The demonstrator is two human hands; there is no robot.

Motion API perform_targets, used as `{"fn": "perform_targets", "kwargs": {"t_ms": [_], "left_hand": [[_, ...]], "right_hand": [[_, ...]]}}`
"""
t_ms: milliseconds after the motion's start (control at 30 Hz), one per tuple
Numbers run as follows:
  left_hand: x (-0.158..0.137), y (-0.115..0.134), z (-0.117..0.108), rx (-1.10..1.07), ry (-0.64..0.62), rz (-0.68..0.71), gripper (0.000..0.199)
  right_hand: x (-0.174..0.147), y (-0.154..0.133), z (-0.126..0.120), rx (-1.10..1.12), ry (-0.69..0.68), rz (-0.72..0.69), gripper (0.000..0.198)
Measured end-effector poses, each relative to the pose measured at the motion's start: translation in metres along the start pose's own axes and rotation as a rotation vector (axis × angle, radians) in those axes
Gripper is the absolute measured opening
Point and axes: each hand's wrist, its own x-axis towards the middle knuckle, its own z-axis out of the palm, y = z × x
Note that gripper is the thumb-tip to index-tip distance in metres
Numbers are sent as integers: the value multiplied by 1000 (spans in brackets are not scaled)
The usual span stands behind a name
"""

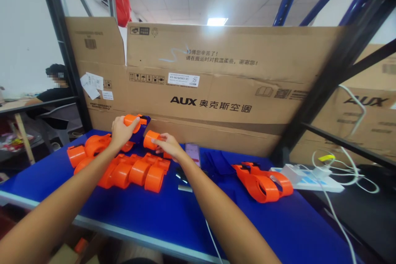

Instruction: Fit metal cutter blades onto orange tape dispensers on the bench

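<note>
We see two bare hands working above a blue tabletop [198,218]. The left hand [121,133] is closed around an orange holder [131,122], its thumb pressed along the near side; the right hand [168,146] pinches an orange ring [151,139] by its right side. Both pieces are held just beyond a cluster of orange holders [122,173] near the table's far edge. We judge that a loose pinch could let the smooth, curved ring slip and roll, and that a lowered wrist could knock the crowded cluster out of line. The phone [194,157] lies close beyond the right forearm, so a sweep of that arm might push it. The orange pieces look like glossy, rigid plastic: broad round bands, some drawn out into a teardrop with black parts at the narrow end. A dark blue flap [141,132] shows beside the left hand; we cannot tell whether it is attached to the held piece. To the right lie more orange loops [266,189], near a white power strip [328,182]; behind stands flat, creased brown cardboard [210,128].
</note>
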Motion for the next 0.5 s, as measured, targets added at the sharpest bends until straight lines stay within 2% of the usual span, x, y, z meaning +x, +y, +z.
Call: {"fn": "perform_targets", "kwargs": {"t_ms": [100, 233, 367, 500], "left_hand": [[-3, 5, 1, -43, 80, 55, 49], [-17, 21, 1, -60, 55, 82, 44], [-33, 49, -5, -59, 11, 69, 38], [-49, 80, -12, -152, 73, 146, 33]], "right_hand": [[8, 2, 7, -32, 72, 74, 52], [9, 6, 10, -45, 120, 83, 53], [-1, 7, 4, -17, 165, 22, 48], [-14, -3, -10, 40, 201, -69, 41]]}}
